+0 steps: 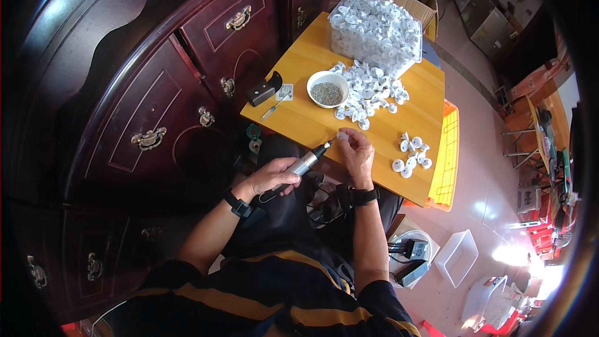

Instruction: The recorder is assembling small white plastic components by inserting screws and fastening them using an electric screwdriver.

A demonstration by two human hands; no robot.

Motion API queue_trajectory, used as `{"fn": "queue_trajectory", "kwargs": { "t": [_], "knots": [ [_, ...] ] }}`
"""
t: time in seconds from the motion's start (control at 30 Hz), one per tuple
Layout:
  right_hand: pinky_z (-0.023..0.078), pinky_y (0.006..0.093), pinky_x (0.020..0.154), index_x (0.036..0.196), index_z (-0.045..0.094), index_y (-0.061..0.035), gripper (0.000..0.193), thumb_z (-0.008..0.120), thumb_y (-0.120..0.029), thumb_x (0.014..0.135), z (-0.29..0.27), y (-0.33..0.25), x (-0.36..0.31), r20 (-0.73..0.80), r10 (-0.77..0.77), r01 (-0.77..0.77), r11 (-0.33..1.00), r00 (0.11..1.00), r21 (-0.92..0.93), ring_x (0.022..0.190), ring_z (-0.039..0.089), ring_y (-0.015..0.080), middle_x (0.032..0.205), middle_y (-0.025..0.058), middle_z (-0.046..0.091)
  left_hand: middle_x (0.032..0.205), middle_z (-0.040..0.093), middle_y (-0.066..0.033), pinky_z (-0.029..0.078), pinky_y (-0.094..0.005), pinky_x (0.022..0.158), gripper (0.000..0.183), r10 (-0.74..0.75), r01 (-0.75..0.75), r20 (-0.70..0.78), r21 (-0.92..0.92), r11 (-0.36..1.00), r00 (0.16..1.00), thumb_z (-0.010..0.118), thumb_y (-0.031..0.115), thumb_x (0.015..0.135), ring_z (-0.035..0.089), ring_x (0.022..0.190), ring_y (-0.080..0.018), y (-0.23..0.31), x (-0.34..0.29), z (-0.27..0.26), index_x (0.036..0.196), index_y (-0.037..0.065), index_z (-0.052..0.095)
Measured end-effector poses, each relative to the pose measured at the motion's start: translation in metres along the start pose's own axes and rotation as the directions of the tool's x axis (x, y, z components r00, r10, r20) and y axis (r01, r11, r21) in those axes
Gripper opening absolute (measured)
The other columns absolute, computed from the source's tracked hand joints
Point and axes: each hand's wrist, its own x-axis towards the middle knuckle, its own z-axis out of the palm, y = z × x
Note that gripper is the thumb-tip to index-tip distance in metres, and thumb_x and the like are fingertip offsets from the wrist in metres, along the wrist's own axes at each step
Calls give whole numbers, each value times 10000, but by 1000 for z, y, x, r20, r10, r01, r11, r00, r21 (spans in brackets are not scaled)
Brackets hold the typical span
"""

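Note:
My left hand is wrapped round an electric screwdriver with a silver and black body, its tip pointing up and right. In a pinch, my right hand holds a small white plastic piece by the screwdriver's bit, over the near edge of the wooden table. Whether the bit touches the piece is too small to tell. Beyond the hands stands a white bowl of tiny metal parts. A pile of white plastic pieces lies against it, and a smaller group sits on the right.
A clear bin heaped with white pieces stands at the table's far end. A black case, a card and a thin pen-like tool lie at the left. Dark drawers border the left; a yellow crate stands right of the table.

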Motion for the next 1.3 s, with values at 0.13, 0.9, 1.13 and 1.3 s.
{"fn": "queue_trajectory", "kwargs": {
  "t": [0.13,0.9,1.13,1.3],
  "knots": [
    [462,255,595,994,738,-39,168,738,-104,839,1,0,0,4,7,-7,1000,1000,23,622,518,84,755,25,591,813,592,-37,456,-228,533,454,2,-2,10,-5,1000,1000,653,348,898,569,606,-94,-2,0,-2,1174,4,546],
    [472,253,607,1000,730,-51,204,727,5,803,-3,-8,-5,30,-136,136,991,990,-13,635,560,116,813,45,619,794,589,-31,446,-222,507,350,-14,14,4,-15,1000,1000,641,314,928,564,590,-87,-1,0,-1,1105,25,551],
    [470,262,605,1000,731,-60,217,728,13,796,-5,-10,-5,49,-162,164,985,986,-45,633,558,120,818,49,622,798,593,-36,455,-230,525,345,-7,7,4,-42,999,1000,640,316,937,566,589,-91,-7,1,-5,1102,25,556],
    [468,263,600,981,738,-65,212,739,11,783,-4,-7,-5,50,-141,141,990,989,1,626,558,123,810,50,622,794,592,-37,453,-231,521,341,-17,17,9,-13,1000,1000,638,315,936,562,583,-94,-3,2,-2,1096,25,557]
  ]
}}
